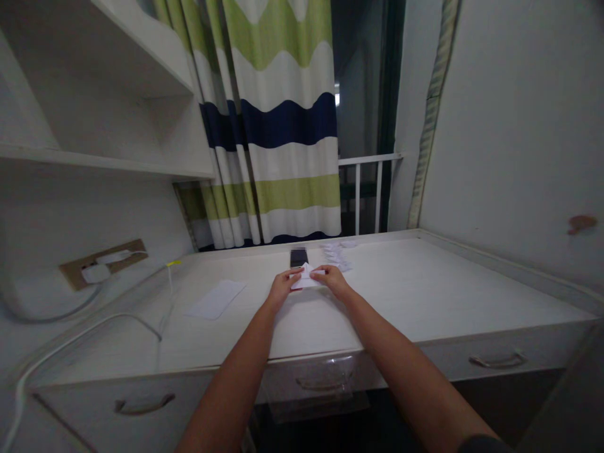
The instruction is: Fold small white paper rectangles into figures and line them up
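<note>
Between my two hands is a small piece of white folded paper with a pointed top, held just above the desk. My left hand pinches its left side, and my right hand pinches its right side. A bit of something red shows under the paper by my left fingers; what it is I cannot make out. Just behind the paper lies a dark flat object, partly hidden. Several small folded white paper pieces lie in a row behind my right hand.
White sheets of paper lie on the white desk to the left. A white cable runs along the desk's left side from near a wall socket. A striped curtain hangs behind; a shelf juts out upper left.
</note>
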A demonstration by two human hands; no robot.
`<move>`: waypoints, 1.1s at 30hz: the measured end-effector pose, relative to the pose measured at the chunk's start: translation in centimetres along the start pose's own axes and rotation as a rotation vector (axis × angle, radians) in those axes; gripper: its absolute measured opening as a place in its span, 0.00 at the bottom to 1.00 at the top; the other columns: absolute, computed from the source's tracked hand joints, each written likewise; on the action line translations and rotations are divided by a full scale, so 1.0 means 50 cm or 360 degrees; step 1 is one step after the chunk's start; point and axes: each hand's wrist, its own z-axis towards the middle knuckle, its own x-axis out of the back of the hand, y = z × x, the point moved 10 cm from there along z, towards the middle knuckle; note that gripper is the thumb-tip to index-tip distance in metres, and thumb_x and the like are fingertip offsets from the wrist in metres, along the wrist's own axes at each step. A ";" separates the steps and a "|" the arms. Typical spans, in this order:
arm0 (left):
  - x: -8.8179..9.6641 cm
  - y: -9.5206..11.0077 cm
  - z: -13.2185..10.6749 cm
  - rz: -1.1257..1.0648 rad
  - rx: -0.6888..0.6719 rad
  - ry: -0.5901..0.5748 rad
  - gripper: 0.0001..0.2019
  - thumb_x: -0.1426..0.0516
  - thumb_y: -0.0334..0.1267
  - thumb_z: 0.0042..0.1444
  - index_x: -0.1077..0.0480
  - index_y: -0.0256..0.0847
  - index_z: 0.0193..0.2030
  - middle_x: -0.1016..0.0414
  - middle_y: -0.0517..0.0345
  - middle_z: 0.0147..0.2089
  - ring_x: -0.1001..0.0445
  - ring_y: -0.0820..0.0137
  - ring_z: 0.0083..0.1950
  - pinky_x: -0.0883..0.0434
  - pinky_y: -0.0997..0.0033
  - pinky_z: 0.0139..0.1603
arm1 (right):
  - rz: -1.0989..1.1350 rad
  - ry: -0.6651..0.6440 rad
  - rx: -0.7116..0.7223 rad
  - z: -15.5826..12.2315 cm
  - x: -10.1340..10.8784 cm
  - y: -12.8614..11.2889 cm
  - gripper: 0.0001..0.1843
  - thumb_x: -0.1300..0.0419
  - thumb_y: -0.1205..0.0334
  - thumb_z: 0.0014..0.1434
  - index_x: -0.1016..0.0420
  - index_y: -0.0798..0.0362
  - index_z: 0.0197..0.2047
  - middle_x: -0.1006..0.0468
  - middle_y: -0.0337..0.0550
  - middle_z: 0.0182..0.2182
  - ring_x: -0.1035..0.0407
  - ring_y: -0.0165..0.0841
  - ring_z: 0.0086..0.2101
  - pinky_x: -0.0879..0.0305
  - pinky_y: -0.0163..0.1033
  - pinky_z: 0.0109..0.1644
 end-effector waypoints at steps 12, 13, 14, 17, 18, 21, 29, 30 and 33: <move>0.013 0.002 0.010 0.0185 -0.0147 0.0034 0.08 0.41 0.35 0.38 0.26 0.36 0.27 0.26 0.51 0.36 0.30 0.68 0.35 0.32 0.72 0.32 | -0.0060 0.0032 0.0069 0.000 0.006 -0.004 0.18 0.36 0.61 0.35 0.29 0.56 0.33 0.39 0.29 0.14 0.47 0.21 0.17 0.52 0.29 0.20; 0.014 0.002 0.010 0.0189 -0.0150 0.0038 0.07 0.41 0.35 0.38 0.26 0.36 0.27 0.26 0.52 0.36 0.30 0.68 0.35 0.32 0.72 0.32 | -0.0036 0.0032 0.0024 -0.001 0.006 0.000 0.18 0.36 0.62 0.35 0.29 0.56 0.34 0.39 0.29 0.13 0.46 0.22 0.16 0.51 0.29 0.20; 0.016 0.003 0.010 0.0186 -0.0155 0.0052 0.08 0.41 0.36 0.39 0.27 0.36 0.28 0.26 0.52 0.36 0.30 0.69 0.34 0.32 0.72 0.32 | -0.0009 0.0034 -0.0037 -0.002 0.005 0.006 0.19 0.36 0.62 0.35 0.30 0.56 0.34 0.39 0.29 0.13 0.45 0.22 0.16 0.50 0.29 0.20; 0.021 0.011 0.005 0.0179 -0.0170 0.0099 0.11 0.41 0.36 0.39 0.27 0.36 0.31 0.27 0.53 0.37 0.31 0.72 0.31 0.32 0.74 0.28 | 0.0077 0.0037 -0.0231 -0.006 0.003 0.023 0.18 0.35 0.64 0.34 0.31 0.57 0.32 0.36 0.31 0.15 0.41 0.23 0.17 0.44 0.30 0.21; 0.020 0.013 0.003 0.0179 -0.0156 0.0106 0.12 0.41 0.37 0.39 0.28 0.36 0.33 0.27 0.54 0.37 0.31 0.72 0.30 0.32 0.75 0.27 | 0.0094 0.0041 -0.0264 -0.007 0.002 0.025 0.17 0.35 0.64 0.34 0.31 0.57 0.31 0.35 0.31 0.15 0.40 0.24 0.18 0.43 0.30 0.22; 0.013 0.009 -0.003 0.0209 -0.0059 0.0100 0.15 0.40 0.38 0.38 0.29 0.37 0.36 0.28 0.53 0.39 0.30 0.71 0.31 0.32 0.74 0.26 | 0.0089 0.0030 -0.0267 -0.007 0.001 0.025 0.17 0.34 0.65 0.32 0.32 0.58 0.29 0.38 0.30 0.13 0.40 0.24 0.17 0.44 0.30 0.21; 0.025 0.050 -0.008 0.0501 -0.0321 0.0216 0.12 0.40 0.36 0.36 0.28 0.37 0.31 0.27 0.56 0.35 0.30 0.68 0.35 0.33 0.71 0.37 | 0.0309 -0.0089 -0.0274 -0.007 -0.017 0.029 0.14 0.37 0.68 0.36 0.30 0.58 0.31 0.31 0.34 0.18 0.35 0.26 0.21 0.36 0.32 0.27; 0.027 0.051 -0.008 0.0508 -0.0327 0.0221 0.12 0.40 0.37 0.36 0.28 0.38 0.32 0.27 0.57 0.34 0.30 0.68 0.35 0.34 0.71 0.37 | 0.0351 -0.0106 -0.0290 -0.007 -0.020 0.030 0.14 0.37 0.69 0.36 0.30 0.57 0.31 0.29 0.36 0.20 0.33 0.27 0.23 0.35 0.33 0.29; 0.030 0.044 -0.005 0.0462 -0.0290 0.0219 0.14 0.40 0.37 0.36 0.28 0.37 0.34 0.27 0.57 0.33 0.30 0.68 0.33 0.34 0.71 0.34 | 0.0398 -0.0120 -0.0299 -0.008 -0.022 0.030 0.13 0.39 0.70 0.38 0.30 0.57 0.32 0.28 0.37 0.21 0.33 0.26 0.24 0.34 0.33 0.30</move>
